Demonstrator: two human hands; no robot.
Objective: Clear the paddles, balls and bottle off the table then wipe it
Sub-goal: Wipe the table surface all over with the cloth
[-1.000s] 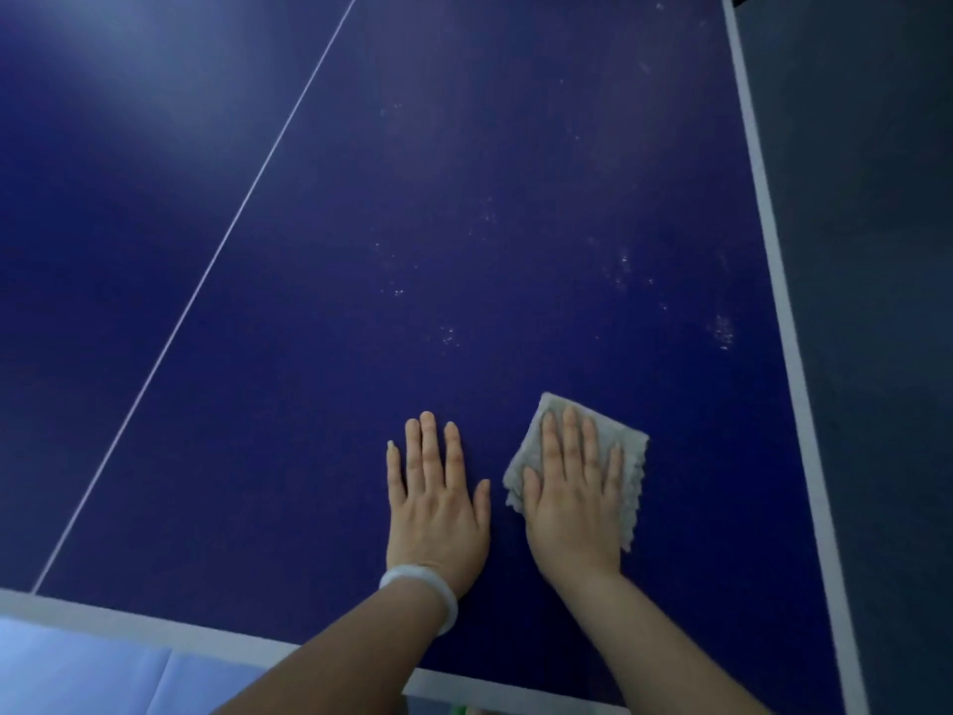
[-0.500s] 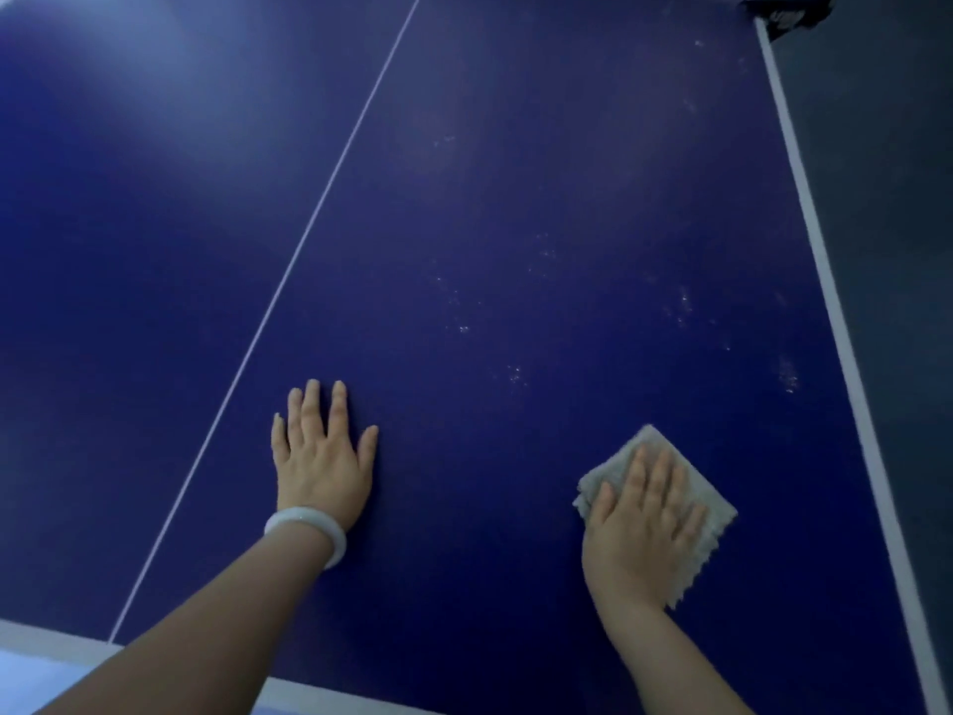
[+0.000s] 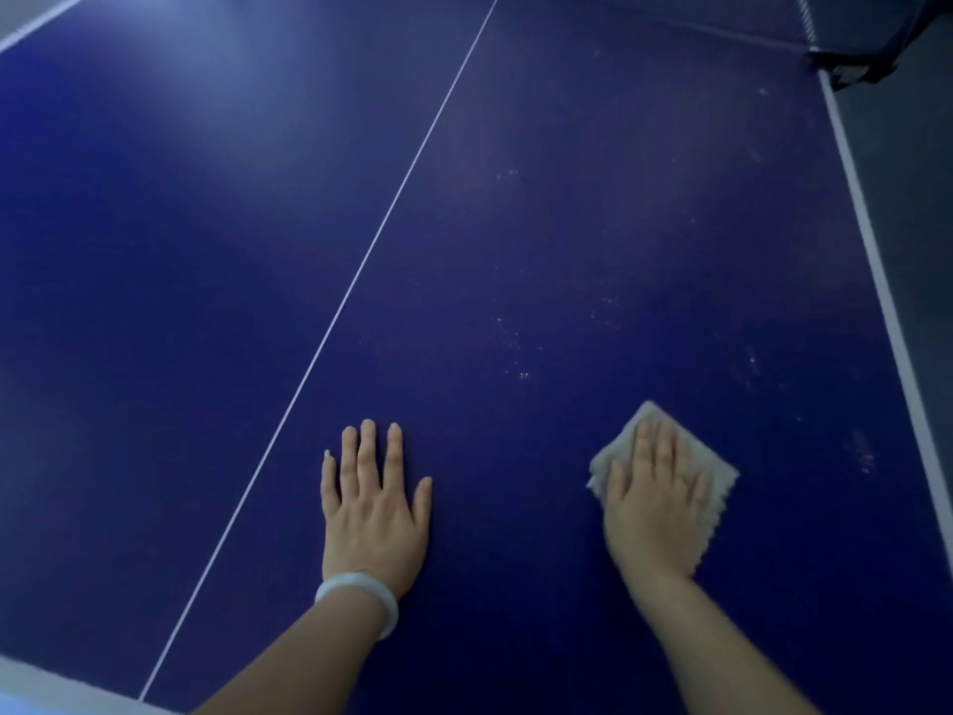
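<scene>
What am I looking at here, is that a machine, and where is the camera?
No machine: these are a person's two bare hands, filmed by a camera worn on the head, looking down. The blue surface is a table-tennis table with white lines. The right hand presses a grey cloth flat on it, fingers straight, to wipe. The left hand, with a pale bracelet at the wrist, rests flat on the table. Pale specks lie beyond the hands. Nothing is gripped.

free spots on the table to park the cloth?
Bare table from the centre line to the right edge line, ahead of both hands. Also left of the centre line. Busy only near: left hand flat, right hand pressing the cloth.
</scene>
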